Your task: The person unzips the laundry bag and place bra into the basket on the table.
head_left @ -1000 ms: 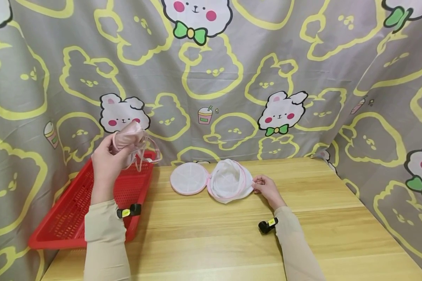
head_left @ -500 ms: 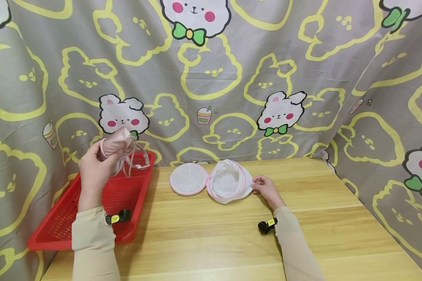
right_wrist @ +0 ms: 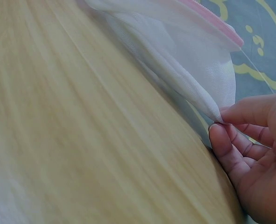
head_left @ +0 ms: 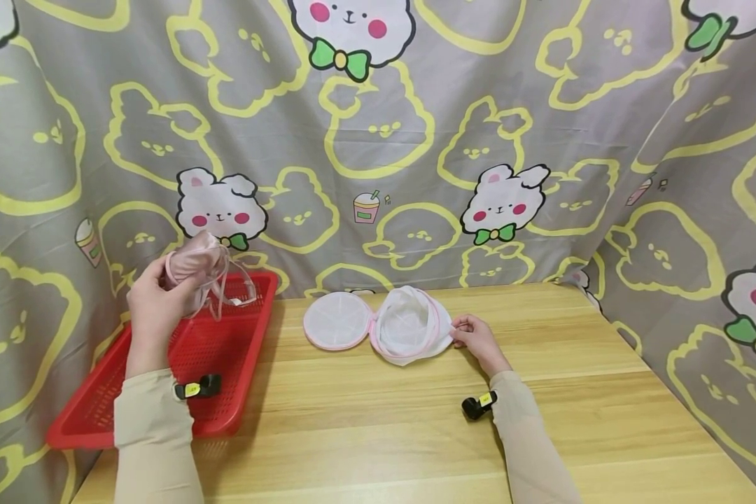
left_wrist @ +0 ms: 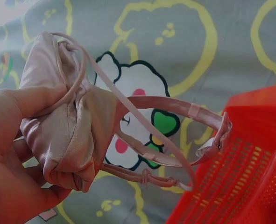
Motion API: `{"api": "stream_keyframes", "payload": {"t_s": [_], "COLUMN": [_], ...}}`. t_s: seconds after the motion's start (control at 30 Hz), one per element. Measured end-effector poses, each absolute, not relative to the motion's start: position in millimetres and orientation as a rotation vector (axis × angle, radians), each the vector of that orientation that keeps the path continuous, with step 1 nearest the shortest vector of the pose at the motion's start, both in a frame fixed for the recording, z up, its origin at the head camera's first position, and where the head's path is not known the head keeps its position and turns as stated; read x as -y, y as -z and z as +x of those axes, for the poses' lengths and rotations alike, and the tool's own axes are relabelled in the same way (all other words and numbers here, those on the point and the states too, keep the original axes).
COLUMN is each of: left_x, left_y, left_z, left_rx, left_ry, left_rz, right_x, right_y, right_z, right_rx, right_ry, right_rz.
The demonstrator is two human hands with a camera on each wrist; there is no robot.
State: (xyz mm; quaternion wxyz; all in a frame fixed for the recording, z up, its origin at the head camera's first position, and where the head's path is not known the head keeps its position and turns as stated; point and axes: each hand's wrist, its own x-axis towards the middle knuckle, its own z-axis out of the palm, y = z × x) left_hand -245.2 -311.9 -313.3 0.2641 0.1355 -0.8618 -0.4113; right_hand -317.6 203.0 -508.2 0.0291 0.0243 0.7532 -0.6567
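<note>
My left hand (head_left: 154, 297) grips a folded pink satin bra (head_left: 195, 262) above the red basket. In the left wrist view the bra's cups (left_wrist: 67, 116) are bunched together between thumb and fingers, and its thin straps (left_wrist: 175, 105) dangle toward the basket. A white mesh laundry bag (head_left: 406, 329) with pink zip trim rests on the table, its round lid (head_left: 337, 320) laid out flat to the left. At the bag's right edge my right hand (head_left: 479, 343) pinches the mesh (right_wrist: 189, 70) between thumb and forefinger.
A red perforated plastic basket (head_left: 252, 364) stands at the table's left side. The wooden table (head_left: 365, 434) reaches back to a grey cartoon-print curtain (head_left: 403, 231), which also hangs on both sides. A black camera is strapped to each wrist.
My left hand has moved left and slightly down with the bra, farther over the basket. The right hand and the mesh bag have stayed in place.
</note>
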Motion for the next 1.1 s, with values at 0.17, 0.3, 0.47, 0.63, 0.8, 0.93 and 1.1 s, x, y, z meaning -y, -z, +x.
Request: {"api": "stream_keyframes", "payload": {"t_s": [0.17,0.3,0.47,0.63,0.8,0.93,1.1], "left_x": [318.9,323.7,329.0,334.1,339.4,343.5,350.5], "left_y": [316.8,319.2,322.1,325.1,330.7,335.8,343.3], "left_z": [-248.2,-248.8,-249.5,-253.2,-257.2,-260.8,-264.8], "left_rx": [2.355,2.408,2.452,2.486,2.513,2.545,2.562], "left_ry": [1.107,1.131,1.15,1.137,1.146,1.179,1.203], "left_rz": [0.342,0.355,0.355,0.304,0.273,0.266,0.257], "right_x": [-201.9,-202.0,-202.3,-202.4,-202.4,-202.9,-202.7], "right_y": [508.6,510.6,511.7,509.7,511.2,512.4,511.5], "right_z": [-317.6,-317.9,-317.6,-316.6,-317.2,-317.9,-318.0], "right_rx": [-2.334,-2.347,-2.353,-2.358,-2.359,-2.359,-2.362], "right_ry": [2.025,2.024,2.019,2.021,2.02,2.016,2.02], "right_rz": [0.088,0.071,0.067,0.056,0.066,0.077,0.067]}}
